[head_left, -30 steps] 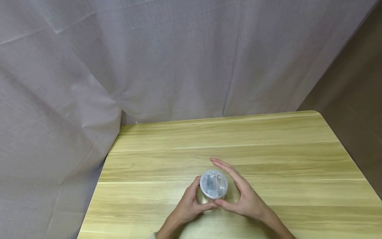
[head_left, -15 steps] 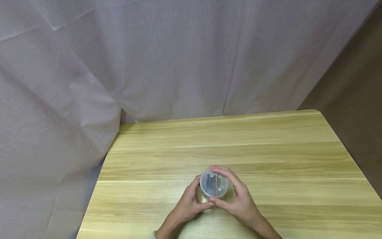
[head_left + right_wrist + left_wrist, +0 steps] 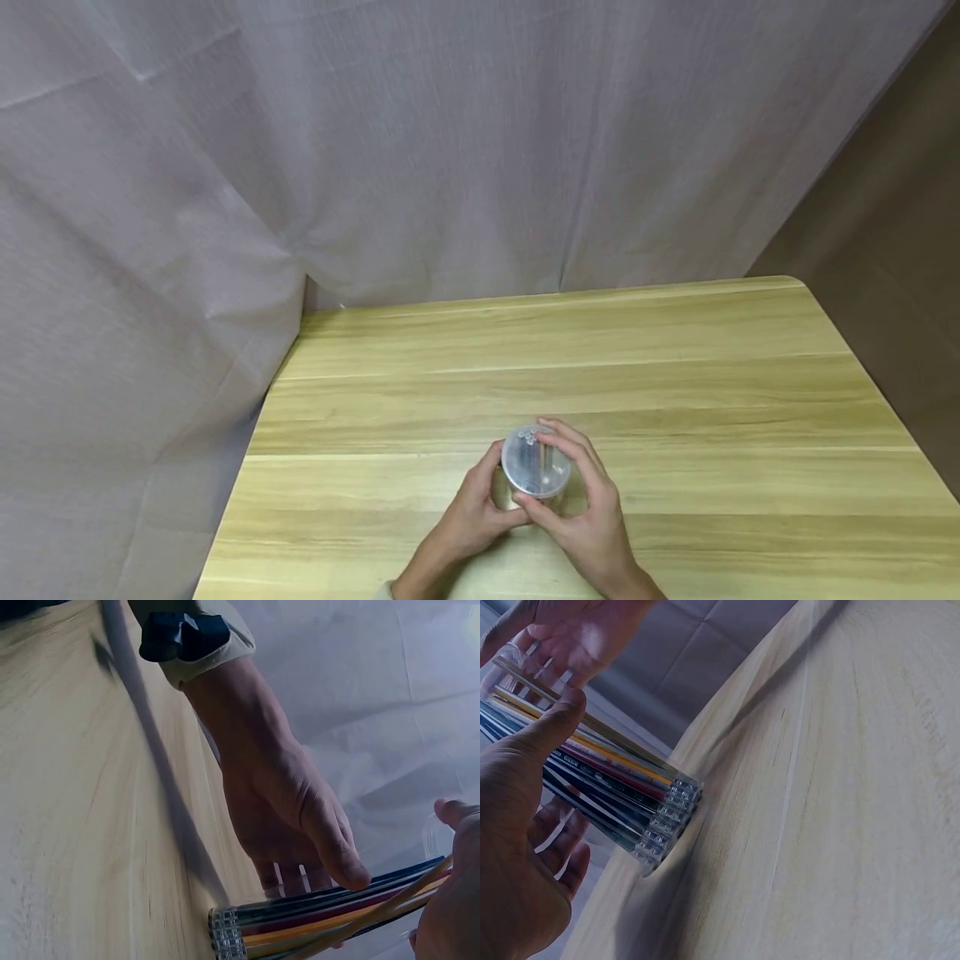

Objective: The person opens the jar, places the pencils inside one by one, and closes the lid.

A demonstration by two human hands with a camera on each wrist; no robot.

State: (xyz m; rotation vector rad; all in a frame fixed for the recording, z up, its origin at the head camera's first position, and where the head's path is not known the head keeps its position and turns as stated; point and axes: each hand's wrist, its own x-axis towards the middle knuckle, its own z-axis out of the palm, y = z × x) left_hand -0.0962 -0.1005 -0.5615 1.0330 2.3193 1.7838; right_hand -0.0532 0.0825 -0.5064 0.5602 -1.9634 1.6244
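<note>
A clear round jar stands on the table, packed with several slender coloured sticks that look like pencils or pens. My left hand grips its side, thumb in front and fingers behind, as the left wrist view also shows. Over the top is a clear round lid. My right hand holds this lid by the rim, its thumb at the near edge and its fingertips at the far edge. In the right wrist view, the right hand partly hides the jar's upper end.
The wooden table spreads around the jar. A grey cloth hangs along its back and left sides, with a darker brown surface at the right. A pale sleeve with a black device covers the left wrist.
My right hand closes from a wide spread onto the lid's rim. Its thumb then shifts left along the near edge, its fingers rightward. The left hand keeps its grip on the jar.
</note>
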